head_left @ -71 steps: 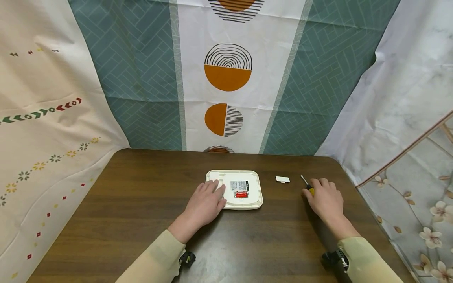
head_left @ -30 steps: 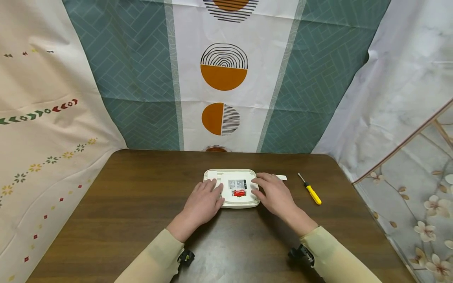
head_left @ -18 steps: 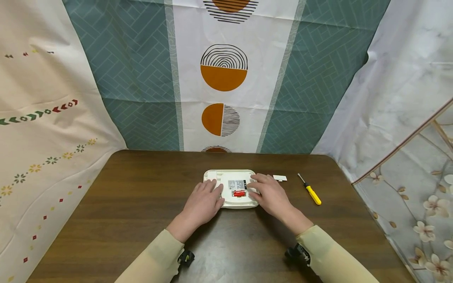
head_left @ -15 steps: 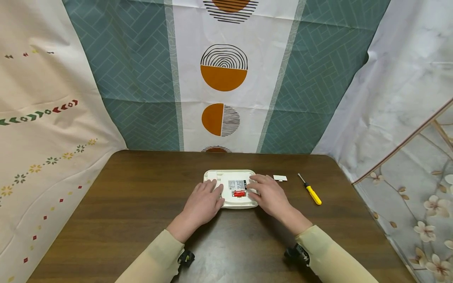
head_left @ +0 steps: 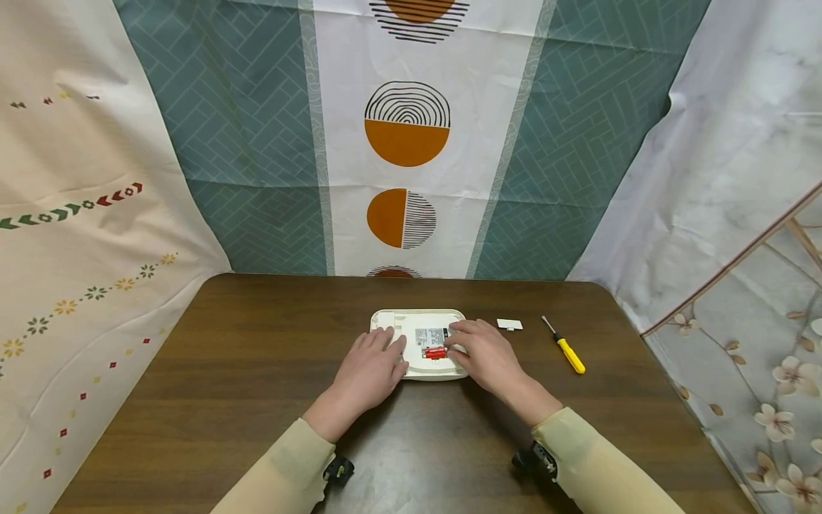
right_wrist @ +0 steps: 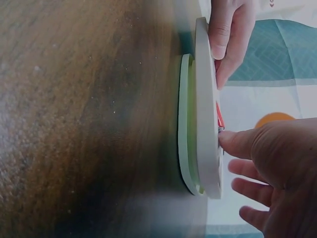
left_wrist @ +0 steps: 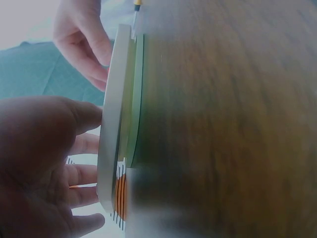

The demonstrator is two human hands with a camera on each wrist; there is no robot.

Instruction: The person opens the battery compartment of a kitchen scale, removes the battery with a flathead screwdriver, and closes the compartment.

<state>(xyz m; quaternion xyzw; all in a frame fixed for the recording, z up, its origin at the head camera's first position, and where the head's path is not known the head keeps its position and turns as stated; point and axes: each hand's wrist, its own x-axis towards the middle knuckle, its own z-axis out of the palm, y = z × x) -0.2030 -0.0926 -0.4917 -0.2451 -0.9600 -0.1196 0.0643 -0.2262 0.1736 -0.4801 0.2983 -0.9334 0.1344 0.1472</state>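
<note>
A white device [head_left: 420,368] with rounded corners lies underside up, a printed label and a battery compartment on its face. One red battery [head_left: 435,353] sits at the compartment; in the right wrist view the battery [right_wrist: 219,116] tilts, one end raised above the face. My right hand [head_left: 486,355] is over the device's right side, its thumb [right_wrist: 237,144] at the raised battery end and the other fingers spread. On the left part of the device my left hand [head_left: 366,368] rests with fairly straight fingers; the left wrist view shows its thumb [left_wrist: 89,116] at the edge.
A small white tabbed cover [head_left: 510,325] lies right of the device. Farther right is a yellow-handled screwdriver [head_left: 569,355]. Everything rests on a brown wooden table [head_left: 257,400], with a patterned curtain [head_left: 411,214] behind it.
My right hand has let go of the screwdriver, moved left to the device, then edged in to the battery, whose end has come up slightly. My left hand has stayed put.
</note>
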